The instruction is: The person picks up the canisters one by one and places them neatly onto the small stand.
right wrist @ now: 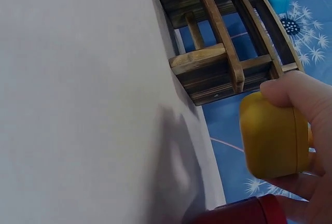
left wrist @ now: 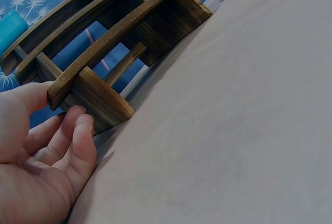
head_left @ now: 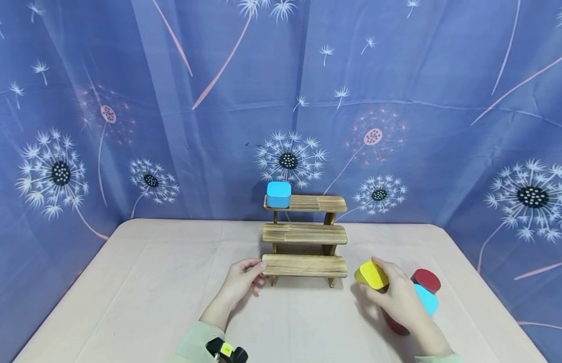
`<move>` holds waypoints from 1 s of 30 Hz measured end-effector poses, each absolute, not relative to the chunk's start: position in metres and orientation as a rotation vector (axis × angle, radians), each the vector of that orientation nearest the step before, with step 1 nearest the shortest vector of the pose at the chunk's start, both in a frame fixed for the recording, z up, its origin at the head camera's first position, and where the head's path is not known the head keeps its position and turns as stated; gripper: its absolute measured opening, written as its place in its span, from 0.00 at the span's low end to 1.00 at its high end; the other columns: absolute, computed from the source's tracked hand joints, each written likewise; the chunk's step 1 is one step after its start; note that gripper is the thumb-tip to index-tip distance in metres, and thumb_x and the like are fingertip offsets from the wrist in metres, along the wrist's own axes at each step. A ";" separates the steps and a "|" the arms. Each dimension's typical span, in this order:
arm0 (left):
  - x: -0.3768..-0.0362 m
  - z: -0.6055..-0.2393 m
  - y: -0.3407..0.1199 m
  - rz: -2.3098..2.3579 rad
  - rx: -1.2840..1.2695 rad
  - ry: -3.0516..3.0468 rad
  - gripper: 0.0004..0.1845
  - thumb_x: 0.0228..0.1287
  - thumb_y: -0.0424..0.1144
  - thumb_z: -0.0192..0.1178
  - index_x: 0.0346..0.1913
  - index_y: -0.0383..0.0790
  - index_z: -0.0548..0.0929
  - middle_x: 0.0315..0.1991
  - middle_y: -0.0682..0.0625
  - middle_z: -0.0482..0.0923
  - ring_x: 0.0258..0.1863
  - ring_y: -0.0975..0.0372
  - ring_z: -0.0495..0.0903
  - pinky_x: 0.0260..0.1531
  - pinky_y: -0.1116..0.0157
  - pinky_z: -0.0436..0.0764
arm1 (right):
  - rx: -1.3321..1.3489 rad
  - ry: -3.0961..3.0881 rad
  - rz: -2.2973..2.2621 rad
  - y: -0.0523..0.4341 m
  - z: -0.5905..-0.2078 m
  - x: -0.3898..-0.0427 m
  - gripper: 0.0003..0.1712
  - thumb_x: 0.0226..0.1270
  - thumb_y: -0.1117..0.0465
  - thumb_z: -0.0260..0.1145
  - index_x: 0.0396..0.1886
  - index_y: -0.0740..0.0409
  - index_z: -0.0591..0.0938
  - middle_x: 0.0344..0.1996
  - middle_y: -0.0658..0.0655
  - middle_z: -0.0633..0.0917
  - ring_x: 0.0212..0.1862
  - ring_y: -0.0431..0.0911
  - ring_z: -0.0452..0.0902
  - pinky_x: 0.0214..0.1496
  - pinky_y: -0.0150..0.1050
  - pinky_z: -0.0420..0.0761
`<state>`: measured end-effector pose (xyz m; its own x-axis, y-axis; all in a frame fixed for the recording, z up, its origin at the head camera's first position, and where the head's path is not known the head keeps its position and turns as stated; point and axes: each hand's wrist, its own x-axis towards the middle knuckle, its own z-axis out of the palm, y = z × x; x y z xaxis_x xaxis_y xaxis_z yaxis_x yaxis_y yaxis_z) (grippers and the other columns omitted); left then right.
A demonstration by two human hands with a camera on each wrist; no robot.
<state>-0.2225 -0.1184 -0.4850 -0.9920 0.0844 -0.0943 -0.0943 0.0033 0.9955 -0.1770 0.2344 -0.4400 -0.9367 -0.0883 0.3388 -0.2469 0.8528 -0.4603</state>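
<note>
Logged nearest, bottom edge left of centre, black wrist device. Found right hand, lower right, grasping yellow block with curled fingers, presumably for secure hold, clear of the tabletop, near red cylinder and light-blue block. Found left hand, lower centre, pinching bottom tier of wooden stand, apparently to steady it. Noted blue box beyond, on top tier's left end.

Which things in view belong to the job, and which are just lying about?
Job:
yellow block, in the right hand
wooden shelf, held by the left hand
blue block, on the top step

Lying about, it seems:
round red block
second blue block
partly hidden red block
</note>
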 end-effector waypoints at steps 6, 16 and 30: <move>-0.222 -0.485 -0.119 2.112 -0.016 2.138 0.21 0.66 0.40 0.58 0.54 0.26 0.75 0.24 0.49 0.78 0.16 0.67 0.74 0.15 0.72 0.77 | 0.245 -2.739 0.704 0.235 -0.435 -0.177 0.42 0.51 0.48 0.74 0.63 0.62 0.71 0.55 0.65 0.77 0.49 0.54 0.77 0.46 0.50 0.80; -0.222 -0.484 -0.120 2.105 -0.007 2.148 0.22 0.66 0.41 0.58 0.54 0.25 0.75 0.24 0.47 0.79 0.16 0.66 0.74 0.16 0.72 0.78 | 0.293 -2.667 0.646 0.239 -0.430 -0.177 0.40 0.47 0.53 0.76 0.60 0.61 0.73 0.51 0.63 0.80 0.44 0.51 0.77 0.39 0.42 0.79; -0.223 -0.485 -0.118 2.129 -0.024 2.143 0.21 0.65 0.40 0.59 0.53 0.25 0.75 0.23 0.50 0.78 0.17 0.66 0.74 0.15 0.73 0.77 | 0.363 -2.652 0.684 0.244 -0.418 -0.180 0.41 0.48 0.56 0.76 0.62 0.63 0.71 0.52 0.64 0.78 0.41 0.49 0.73 0.32 0.31 0.73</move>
<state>-0.2230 -0.1185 -0.4850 -0.9926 0.0736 -0.0966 -0.0961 0.0097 0.9953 -0.1805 0.2445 -0.4177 -0.8958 -0.1515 0.4179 -0.3347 0.8485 -0.4099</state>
